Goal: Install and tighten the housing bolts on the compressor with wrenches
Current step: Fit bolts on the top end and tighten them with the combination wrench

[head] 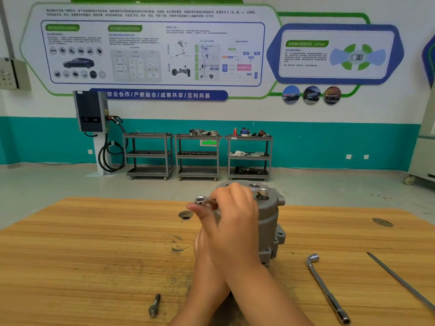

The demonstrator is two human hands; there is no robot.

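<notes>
Wooden bench [94,255] carries the grey compressor [268,222], upright near the middle of its far edge. The right hand [233,217] curls its fingers round a ring wrench [202,200] seated on the compressor's top. The left hand [203,245] is behind it, and I cannot tell how its fingers lie. An L-shaped socket wrench [327,288] and a thin rod [400,281] lie toward the near right corner, and a loose bolt [154,304] by the near edge.

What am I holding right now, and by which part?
The right hand grips the wrench by the middle of its handle; the left hand is mostly hidden, so its hold cannot be told.
</notes>
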